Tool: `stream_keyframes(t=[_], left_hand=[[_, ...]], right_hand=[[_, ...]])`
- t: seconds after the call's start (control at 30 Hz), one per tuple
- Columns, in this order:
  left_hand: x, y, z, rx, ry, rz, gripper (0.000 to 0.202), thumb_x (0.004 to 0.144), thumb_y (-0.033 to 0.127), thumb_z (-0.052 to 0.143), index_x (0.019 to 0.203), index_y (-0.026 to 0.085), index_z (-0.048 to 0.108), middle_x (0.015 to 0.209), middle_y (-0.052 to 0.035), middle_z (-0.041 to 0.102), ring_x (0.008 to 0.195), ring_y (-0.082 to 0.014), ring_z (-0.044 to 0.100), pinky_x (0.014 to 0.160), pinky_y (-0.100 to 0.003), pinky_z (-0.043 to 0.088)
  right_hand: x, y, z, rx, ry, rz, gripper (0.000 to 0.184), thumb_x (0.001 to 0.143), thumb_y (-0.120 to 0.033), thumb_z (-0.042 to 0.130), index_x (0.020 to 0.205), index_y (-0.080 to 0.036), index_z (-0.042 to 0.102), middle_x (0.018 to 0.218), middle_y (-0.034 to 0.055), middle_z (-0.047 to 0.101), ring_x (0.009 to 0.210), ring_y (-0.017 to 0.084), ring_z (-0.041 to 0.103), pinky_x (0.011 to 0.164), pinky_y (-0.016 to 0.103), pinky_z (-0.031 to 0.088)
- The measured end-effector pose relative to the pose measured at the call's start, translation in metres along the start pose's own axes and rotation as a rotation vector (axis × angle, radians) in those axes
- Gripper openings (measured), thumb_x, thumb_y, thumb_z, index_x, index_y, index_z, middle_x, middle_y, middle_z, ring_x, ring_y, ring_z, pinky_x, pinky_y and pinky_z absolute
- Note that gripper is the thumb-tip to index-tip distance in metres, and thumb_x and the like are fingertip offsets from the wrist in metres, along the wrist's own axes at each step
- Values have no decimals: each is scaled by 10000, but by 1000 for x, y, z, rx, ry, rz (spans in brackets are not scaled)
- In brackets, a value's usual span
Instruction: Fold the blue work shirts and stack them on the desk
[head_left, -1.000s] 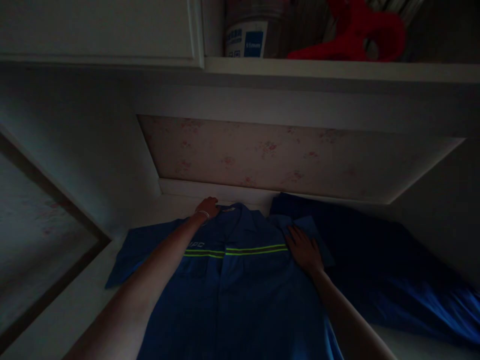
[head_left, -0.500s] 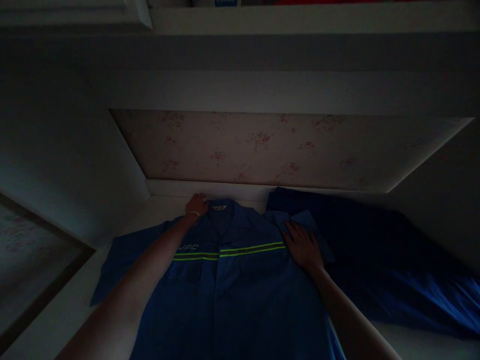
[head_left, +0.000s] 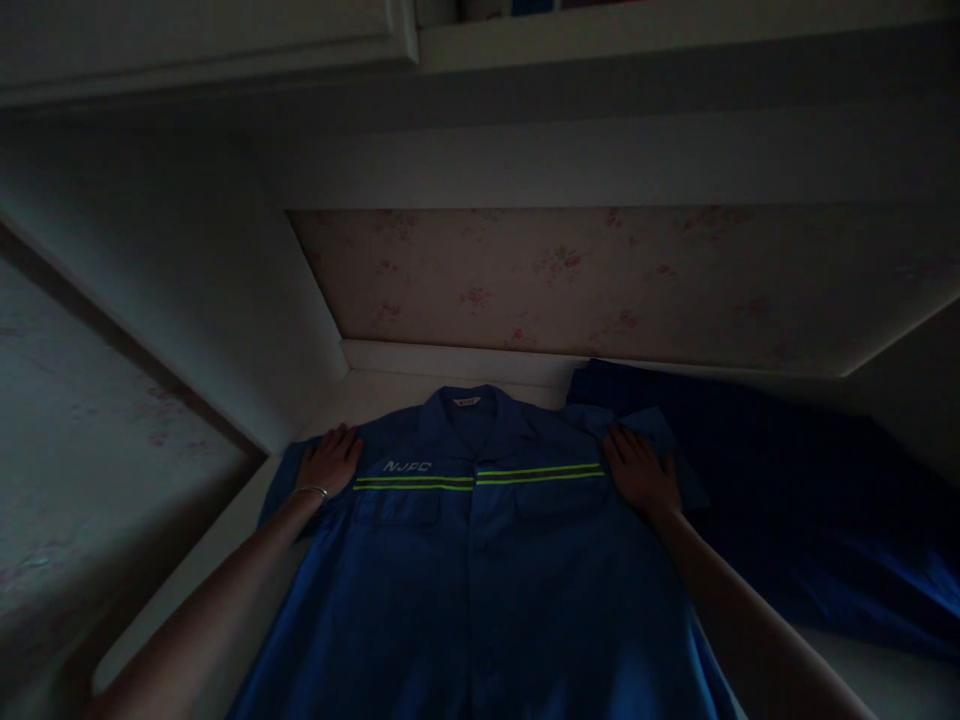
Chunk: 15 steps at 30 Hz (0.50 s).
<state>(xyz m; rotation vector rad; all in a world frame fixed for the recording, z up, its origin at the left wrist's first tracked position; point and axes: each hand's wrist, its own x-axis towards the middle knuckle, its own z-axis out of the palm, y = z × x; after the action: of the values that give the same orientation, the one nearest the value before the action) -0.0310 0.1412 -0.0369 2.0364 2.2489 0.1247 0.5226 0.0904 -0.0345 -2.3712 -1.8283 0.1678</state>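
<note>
A blue work shirt (head_left: 450, 580) lies spread out, front side up, its collar at the far end and yellow-green stripes across the chest. My left hand (head_left: 330, 462) rests flat on the sleeve at the shirt's left side, fingers stretched out; a bracelet circles that wrist. On the opposite side, my right hand (head_left: 641, 470) lies flat near the other shoulder and sleeve, its fingers extended. Neither hand grips the cloth. The shirt's lower end runs out of the bottom of the picture.
A dark blue heap of cloth (head_left: 787, 500) lies to the right of the shirt. Behind is a wall panel with floral paper (head_left: 517, 280), and a pale shelf edge (head_left: 637, 38) with a cabinet door (head_left: 195, 45) hangs overhead. The scene is dim.
My left hand has moved from beside the collar out to the left sleeve and now lies flat. The right hand stays at its shoulder. The view has shifted a little left.
</note>
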Motion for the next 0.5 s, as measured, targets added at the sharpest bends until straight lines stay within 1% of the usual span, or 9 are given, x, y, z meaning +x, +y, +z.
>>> stream_keyframes(t=[0.07,0.1,0.13,0.2,0.23,0.3,0.37,0.43,0.5], left_hand=[[0,-6,0,6,-1,-18,619,940,508,190,1472,237,352,1580,-79,277,1450,-306,218,1134,-604,170],[1,-7,0,6,3,-21,628,935,530,191,1472,248,352,1579,-72,280,1449,-307,218,1135,-603,164],[3,-9,-1,7,9,-21,636,930,550,197,1469,254,359,1577,-67,288,1447,-309,223,1136,-603,158],[6,-13,-2,8,26,-21,640,924,568,206,1457,260,379,1567,-70,313,1436,-315,248,1127,-618,157],[7,-16,-2,9,35,-20,631,927,562,204,1451,262,387,1561,-73,326,1428,-314,265,1120,-627,162],[10,-23,-3,12,57,-21,608,940,521,184,1440,252,400,1548,-89,349,1415,-302,292,1108,-635,178],[13,-30,-3,17,79,-28,600,948,482,164,1431,220,408,1536,-111,365,1408,-293,304,1102,-626,200],[17,-34,-3,21,93,-35,609,947,475,164,1415,182,421,1523,-128,381,1398,-290,316,1104,-601,222],[21,-35,-3,24,93,-30,616,944,483,167,1400,166,431,1513,-128,396,1391,-283,326,1110,-575,234]], right_hand=[[1,-2,-3,39,-5,28,605,973,-499,118,1515,-262,244,1587,-1,237,1450,269,177,1137,634,66],[2,-2,-5,71,-12,42,598,974,-492,126,1505,-260,272,1579,8,262,1445,272,193,1138,631,72],[4,-2,-9,104,-19,55,587,975,-480,133,1485,-258,319,1557,23,316,1428,273,243,1140,618,101],[9,3,-19,155,-20,95,564,974,-464,160,1414,-247,437,1453,69,476,1333,277,411,1116,570,239],[12,7,-25,164,-8,125,557,969,-464,183,1373,-231,486,1387,99,536,1267,287,483,1075,551,317],[19,16,-35,145,35,201,564,950,-488,238,1335,-187,520,1326,166,558,1195,336,534,977,561,410],[27,26,-43,140,94,299,622,913,-551,320,1363,-154,485,1381,220,482,1236,412,474,944,634,395],[37,35,-48,207,124,393,725,850,-624,424,1394,-145,448,1422,247,425,1272,471,410,950,711,326],[49,43,-50,314,113,428,777,775,-653,542,1368,-154,483,1370,245,492,1236,471,454,957,710,321]])
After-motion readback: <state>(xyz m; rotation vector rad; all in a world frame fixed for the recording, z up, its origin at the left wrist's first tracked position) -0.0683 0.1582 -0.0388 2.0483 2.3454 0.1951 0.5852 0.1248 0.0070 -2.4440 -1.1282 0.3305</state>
